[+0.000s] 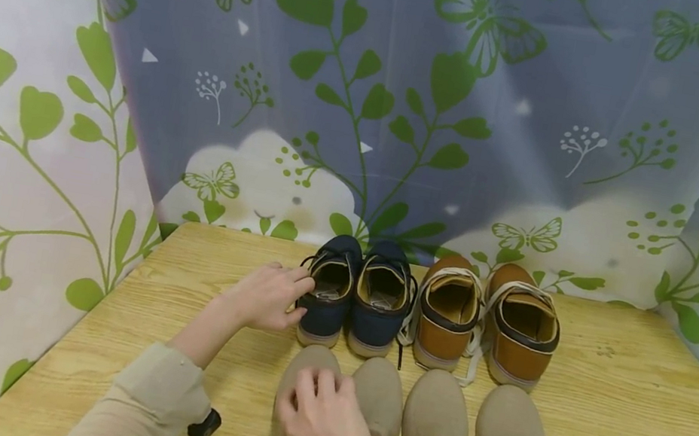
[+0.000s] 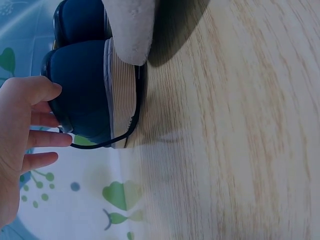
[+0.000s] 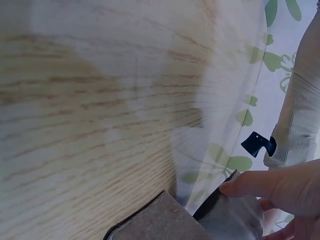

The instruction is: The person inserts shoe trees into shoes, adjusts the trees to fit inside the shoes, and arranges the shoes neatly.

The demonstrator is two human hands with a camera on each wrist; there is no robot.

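Centre: blue shoe [image 1: 325, 321] is touched by left hand [image 1: 266, 296], fingers loosely spread. Lower centre: beige form [image 1: 317, 358] is pinched by right hand [image 1: 327, 422]. Heel [image 2: 80, 95] best steadied, lace [image 2: 107, 144] kept clear.

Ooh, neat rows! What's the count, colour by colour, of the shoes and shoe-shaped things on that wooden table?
Dark blue shoes: 2
Orange-brown shoes: 2
Beige shoe-shaped pieces: 4
Total: 8
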